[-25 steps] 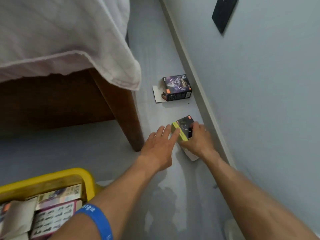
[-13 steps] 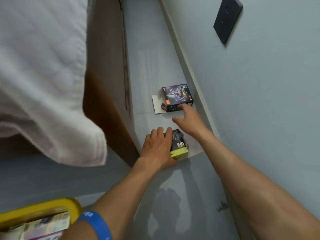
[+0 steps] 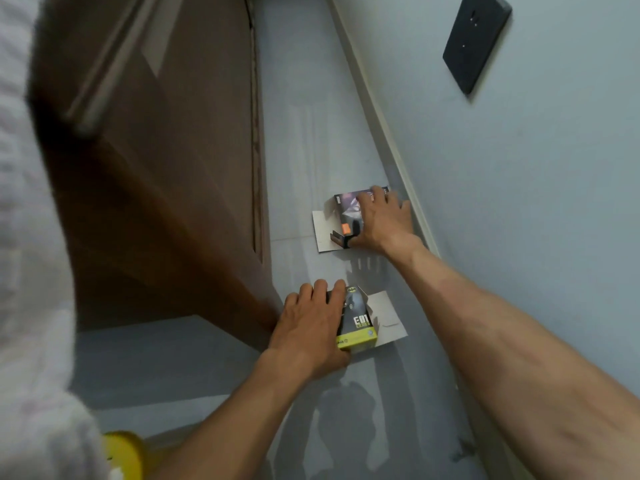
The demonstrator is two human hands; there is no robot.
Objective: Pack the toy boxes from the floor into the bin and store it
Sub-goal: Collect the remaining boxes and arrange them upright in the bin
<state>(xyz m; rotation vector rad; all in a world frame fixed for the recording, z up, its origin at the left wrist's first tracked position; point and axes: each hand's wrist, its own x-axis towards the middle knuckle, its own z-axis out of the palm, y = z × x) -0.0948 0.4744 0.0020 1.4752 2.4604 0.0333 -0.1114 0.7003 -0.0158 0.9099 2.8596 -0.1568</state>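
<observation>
A black and yellow toy box [image 3: 358, 322] marked E01 stands on the grey floor near the bed's corner, and my left hand [image 3: 311, 327] grips it from the left with fingers over its top. Farther along the wall lies a dark purple toy box [image 3: 346, 211] with an orange label. My right hand [image 3: 381, 220] rests over it, fingers across the top and thumb at its near end. Each box has a flat white card flap beside it, one [image 3: 388, 317] by the yellow box and one [image 3: 320, 230] by the purple box. Only a yellow corner of the bin [image 3: 124, 452] shows at the bottom left.
A brown wooden bed frame [image 3: 166, 188] with a white sheet [image 3: 31, 271] hanging over it fills the left. The wall and its skirting [image 3: 391, 143] run close on the right, leaving a narrow strip of floor. A black wall plate [image 3: 476, 39] sits high on the wall.
My right hand left the black and yellow box and reached forward onto the purple box. My left hand took over the yellow box. The view moved forward, so the bin has nearly left the frame.
</observation>
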